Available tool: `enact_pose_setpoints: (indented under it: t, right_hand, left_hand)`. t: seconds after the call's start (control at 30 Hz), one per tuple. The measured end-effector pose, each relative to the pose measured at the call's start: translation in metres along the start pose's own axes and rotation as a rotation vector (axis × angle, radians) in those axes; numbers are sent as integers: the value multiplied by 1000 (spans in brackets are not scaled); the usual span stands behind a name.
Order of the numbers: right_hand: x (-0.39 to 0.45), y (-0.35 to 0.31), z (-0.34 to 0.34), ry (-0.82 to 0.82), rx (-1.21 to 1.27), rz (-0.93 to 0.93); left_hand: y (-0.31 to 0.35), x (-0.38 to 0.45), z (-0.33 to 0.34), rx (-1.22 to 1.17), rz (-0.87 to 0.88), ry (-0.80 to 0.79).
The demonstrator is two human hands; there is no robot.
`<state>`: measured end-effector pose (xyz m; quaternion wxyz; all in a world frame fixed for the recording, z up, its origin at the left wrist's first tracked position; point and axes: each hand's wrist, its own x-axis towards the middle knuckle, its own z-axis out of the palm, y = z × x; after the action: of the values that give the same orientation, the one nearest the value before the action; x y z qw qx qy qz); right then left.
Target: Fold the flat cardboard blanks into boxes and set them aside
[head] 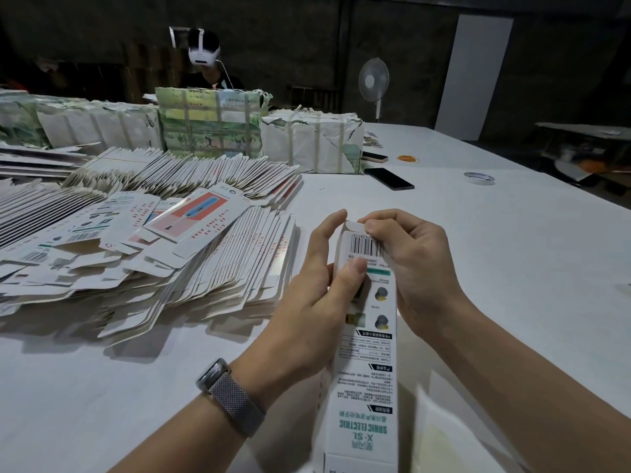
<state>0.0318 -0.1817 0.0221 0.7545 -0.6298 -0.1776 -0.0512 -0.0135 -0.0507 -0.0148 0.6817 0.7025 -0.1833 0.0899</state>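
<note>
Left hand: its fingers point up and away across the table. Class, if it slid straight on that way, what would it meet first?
Probably the black phone, lying flat beyond the left hand that holds the box. The white table between them looks bare, though depth is hard to judge.

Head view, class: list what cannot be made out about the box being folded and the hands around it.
- Box: its near end is cut off by the bottom edge of the head view.
- Its far end flap: the right hand covers part of it, so how far it is tucked is unclear.
- Left hand: fingers behind the box are hidden.
- Small print: too small to read.
</note>
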Motion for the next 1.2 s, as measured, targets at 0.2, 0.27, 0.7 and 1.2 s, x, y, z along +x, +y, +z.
enact_pose_setpoints:
  t: [0.2, 0.27, 0.7, 1.2]
  right_hand:
    - [0, -2, 0, -21, 6, -7]
    - [0, -2, -1, -34, 9, -21]
    - [-12, 6, 10, 89, 14, -64]
    - [-14, 14, 13, 21, -687, -322]
  left_hand:
    - [-2, 1, 0, -67, 22, -7]
    - [-2, 1, 2, -107, 22, -10]
    - [2, 0, 2, -104, 47, 58]
    - [-3, 8, -9, 75, 84, 321]
